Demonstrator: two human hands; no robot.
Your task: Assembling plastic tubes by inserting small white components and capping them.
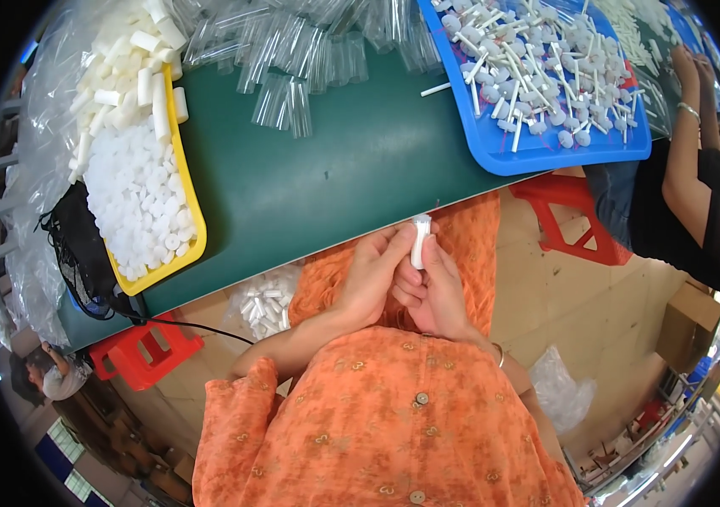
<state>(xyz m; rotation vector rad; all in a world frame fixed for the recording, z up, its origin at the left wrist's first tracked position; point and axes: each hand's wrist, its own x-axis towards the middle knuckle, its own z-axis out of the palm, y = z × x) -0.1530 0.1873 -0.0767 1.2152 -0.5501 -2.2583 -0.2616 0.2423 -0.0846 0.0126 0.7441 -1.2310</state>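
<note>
Both the left hand (370, 275) and the right hand (436, 287) pinch a small white plastic tube with a ribbed cap (420, 242), held upright between their fingertips just off the near edge of the smooth dark green table (351, 160). Up and left of the fingers a yellow plastic tray (194, 221) holds white round caps and short white cylinders, while up and right a blue plastic tray (495, 152) holds white sticks with round heads. Clear crinkled sleeves (292, 59) lie beyond, and below the fingers is a tan tiled floor (613, 296).

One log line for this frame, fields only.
left hand: grips white tube piece | right hand: grips same piece | over green table edge
</note>
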